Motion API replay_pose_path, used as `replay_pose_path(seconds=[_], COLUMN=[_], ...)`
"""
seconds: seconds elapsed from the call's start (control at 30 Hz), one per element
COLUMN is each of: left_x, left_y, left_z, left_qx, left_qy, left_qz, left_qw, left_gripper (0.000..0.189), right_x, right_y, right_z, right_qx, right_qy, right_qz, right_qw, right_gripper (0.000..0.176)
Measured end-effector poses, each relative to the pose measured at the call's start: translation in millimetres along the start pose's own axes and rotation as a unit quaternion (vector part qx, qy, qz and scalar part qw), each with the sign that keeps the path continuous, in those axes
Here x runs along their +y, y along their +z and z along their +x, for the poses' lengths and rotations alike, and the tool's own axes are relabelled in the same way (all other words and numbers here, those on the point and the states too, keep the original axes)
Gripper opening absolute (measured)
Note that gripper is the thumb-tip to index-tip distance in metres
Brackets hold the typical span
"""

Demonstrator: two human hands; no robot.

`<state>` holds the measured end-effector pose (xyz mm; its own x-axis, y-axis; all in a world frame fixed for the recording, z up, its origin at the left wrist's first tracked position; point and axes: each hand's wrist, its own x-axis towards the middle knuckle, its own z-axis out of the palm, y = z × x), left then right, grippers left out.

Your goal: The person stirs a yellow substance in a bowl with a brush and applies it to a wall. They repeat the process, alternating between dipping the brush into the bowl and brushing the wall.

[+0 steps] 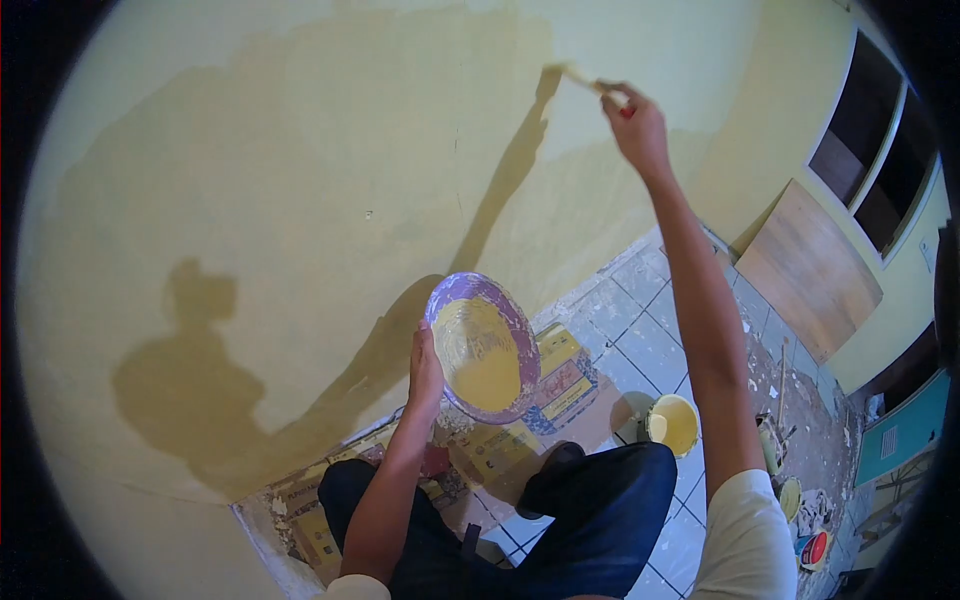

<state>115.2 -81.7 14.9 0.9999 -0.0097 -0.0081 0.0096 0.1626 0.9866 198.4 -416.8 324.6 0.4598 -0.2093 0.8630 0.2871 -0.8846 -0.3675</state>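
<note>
My left hand (426, 372) grips the near-left rim of a purple basin (516, 325), which is tilted toward me. Yellow paint (488, 380) lies in the bottom and coats its inner sides. Raised at the upper right, my right hand (637, 125) is closed around the handle of a paintbrush (578, 76). The brush's bristle end is at the yellow wall (300, 180), where it meets its own shadow. A darker yellow area covers much of the wall, with a paler band above. Something red shows at my right palm.
Flattened cardboard (497, 452) covers the floor below the basin. A bucket of yellow paint (672, 425) stands on the tiles (640, 345) right of my knee. A wooden board (808, 265) leans under the window (862, 140). Debris and small containers lie at the right.
</note>
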Motion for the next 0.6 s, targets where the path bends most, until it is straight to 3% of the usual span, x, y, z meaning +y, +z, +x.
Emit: replay_pose_path(seconds=[0.1,0.17,0.27,0.33,0.47,0.53,0.6], left_x=[-16.8,-30.1,-25.2,-13.7,-14.5,-13.4,-10.9], left_y=[5.4,0.6,-3.1,-2.3,0.9,1.4,-1.3], left_z=[11.4,18.7,16.8,11.7,13.5,11.8,10.2], left_qx=[0.019,0.03,-0.017,-0.027,0.003,0.008,-0.007], left_qy=[0.03,0.05,0.013,0.01,0.009,0.005,0.006], left_qz=[0.025,0.039,0.043,0.023,-0.014,-0.003,0.0], left_qw=[0.999,0.998,0.999,0.999,1.0,1.0,1.0], left_gripper=[0.068,0.067,0.068,0.069,0.07,0.071,0.071], right_x=[-16.3,-20.1,6.5,16.9,54.1,65.7,73.3], right_y=[-24.0,-20.2,7.3,19.8,29.1,26.4,24.0], right_z=[39.2,46.6,35.0,-2.3,-63.7,-72.2,-55.3], right_qx=[0.07,0.058,-0.019,-0.07,-0.171,-0.275,-0.271], right_qy=[-0.018,-0.029,-0.064,-0.017,0.009,-0.014,-0.022], right_qz=[0.036,0.043,0.029,0.026,-0.013,-0.075,-0.09], right_qw=[0.997,0.997,0.997,0.997,0.985,0.958,0.958], right_gripper=[0.027,0.027,0.029,0.03,0.028,0.026,0.025])
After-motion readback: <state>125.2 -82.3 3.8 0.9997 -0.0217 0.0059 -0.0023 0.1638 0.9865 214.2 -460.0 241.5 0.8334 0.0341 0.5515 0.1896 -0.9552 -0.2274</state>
